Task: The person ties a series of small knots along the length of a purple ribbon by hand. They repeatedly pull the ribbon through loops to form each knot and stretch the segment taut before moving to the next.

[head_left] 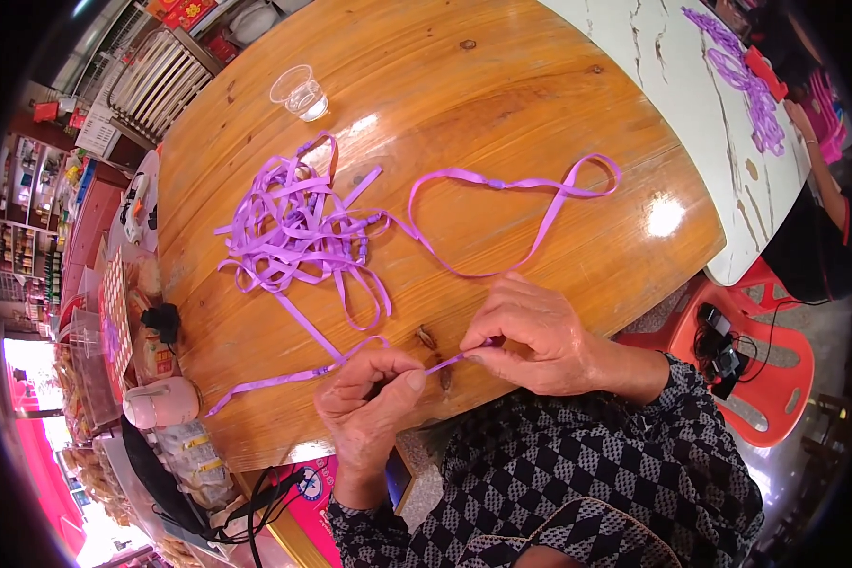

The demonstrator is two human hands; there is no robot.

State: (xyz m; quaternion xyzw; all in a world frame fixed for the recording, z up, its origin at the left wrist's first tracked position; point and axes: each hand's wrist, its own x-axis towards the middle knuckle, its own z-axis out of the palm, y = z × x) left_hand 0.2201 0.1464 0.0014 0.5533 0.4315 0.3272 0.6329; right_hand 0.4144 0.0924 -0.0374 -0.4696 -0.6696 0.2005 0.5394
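Between my two hands a short length of purple ribbon strap is stretched taut over the table's near edge. My left hand pinches one end of this stretch between thumb and fingers. At the other end, my right hand is closed on the strap with thumb and forefinger. Beyond my left hand lies a tangled heap of purple straps with small darker purple sliders. One looped strap runs out from the heap to the right. Another strap trails toward the left edge.
A clear plastic cup with some liquid stands at the far side of the wooden table. On a white marbled table at the right lie more purple straps, near another person's arm. An orange stool holds dark cables.
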